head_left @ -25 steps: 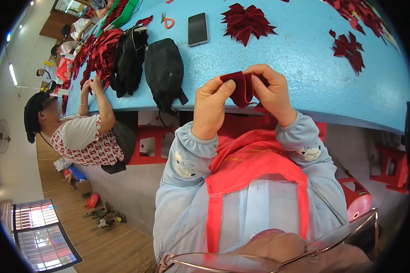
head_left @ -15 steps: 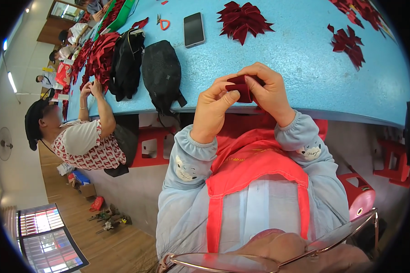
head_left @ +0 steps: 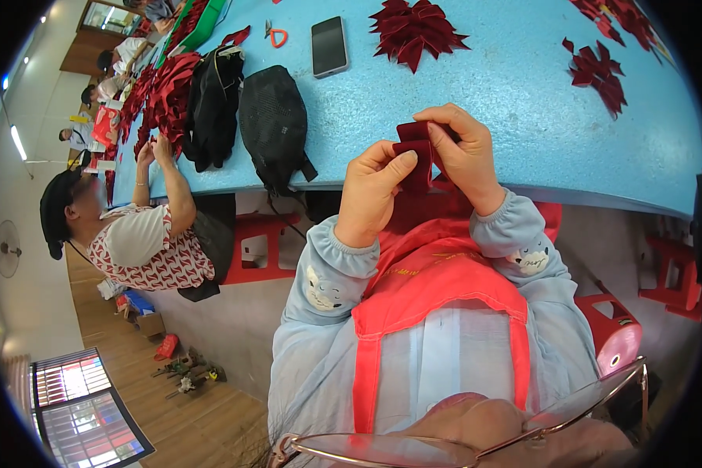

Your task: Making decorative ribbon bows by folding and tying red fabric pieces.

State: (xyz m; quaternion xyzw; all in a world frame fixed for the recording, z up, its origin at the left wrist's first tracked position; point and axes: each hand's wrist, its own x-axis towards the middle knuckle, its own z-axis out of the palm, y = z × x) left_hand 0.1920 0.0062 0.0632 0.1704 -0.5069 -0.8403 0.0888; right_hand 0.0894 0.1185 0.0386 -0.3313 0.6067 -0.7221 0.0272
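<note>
A strip of dark red velvety ribbon, folded into loops, is held up between my two hands near the table's front edge. My left hand pinches its left side, thumb laid across the front. With thumb and fingers, my right hand grips the upper right part; some of the ribbon behind the fingers is hidden. Beyond my hands on the blue table lies a pile of folded dark red ribbon pieces. A smaller cluster of similar pieces rests farther right.
Left of my hands lie a black mesh pouch, a black bag, a phone and orange-handled scissors. A co-worker handles red pieces at the left. Red stools stand below the table edge.
The ribbon has turned more upright, showing more of its folded face. My left hand has shifted slightly right, and the right fingers have moved up along the ribbon's top.
</note>
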